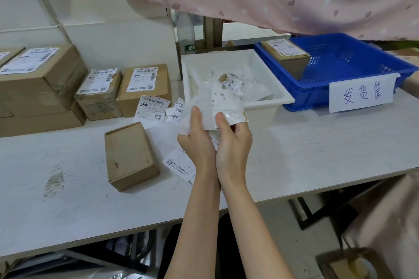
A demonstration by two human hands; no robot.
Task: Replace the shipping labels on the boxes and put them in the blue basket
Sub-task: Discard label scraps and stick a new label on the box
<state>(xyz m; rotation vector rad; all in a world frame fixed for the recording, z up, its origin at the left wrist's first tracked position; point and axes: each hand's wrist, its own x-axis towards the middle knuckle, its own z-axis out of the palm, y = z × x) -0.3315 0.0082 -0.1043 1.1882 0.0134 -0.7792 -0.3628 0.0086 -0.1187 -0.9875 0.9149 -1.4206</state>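
Above the tabletop (317, 142), left hand (196, 140) and right hand (233, 142) pinch a peeled old label (226, 102); judged next: discard, relabel bare box (131, 156).

A worn white table (317, 142) carries labelled boxes (99, 93) stacked at the left rear, a bare box (130, 156) near the middle, loose labels (152, 111) beside it, a white bin (267, 106) of paper scraps, and a blue basket (362, 70) at the right.
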